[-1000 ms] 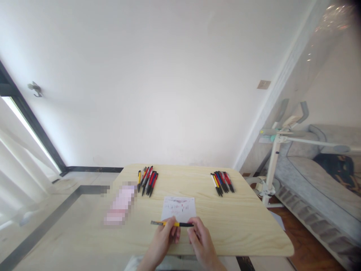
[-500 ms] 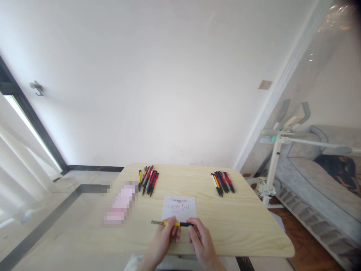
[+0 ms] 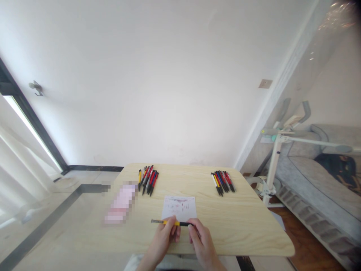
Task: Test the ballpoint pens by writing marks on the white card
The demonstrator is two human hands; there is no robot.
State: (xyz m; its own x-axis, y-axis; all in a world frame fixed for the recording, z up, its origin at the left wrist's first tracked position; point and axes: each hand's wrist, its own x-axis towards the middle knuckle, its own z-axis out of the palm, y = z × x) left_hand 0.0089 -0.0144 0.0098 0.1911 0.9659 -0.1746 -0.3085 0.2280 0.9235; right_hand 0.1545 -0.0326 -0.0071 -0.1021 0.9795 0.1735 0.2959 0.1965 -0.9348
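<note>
A yellow and black pen [image 3: 177,223] lies level across both hands, its grey end pointing left and its black end right. My left hand [image 3: 167,232] pinches its yellow barrel between thumb and fingers. At the black end, my right hand [image 3: 199,236] grips the pen with bent fingers. Just beyond the hands, a white sheet of paper [image 3: 178,207] with dark and reddish pen marks lies on the table; its near edge is partly hidden by the hands and pen.
On the wooden table [image 3: 242,222], several pens [image 3: 148,181] lie bunched at the back left, and another group of pens [image 3: 222,183] lies at the back right. A pixelated pink patch [image 3: 121,205] covers the left side. Exercise equipment [image 3: 272,165] stands right of the table.
</note>
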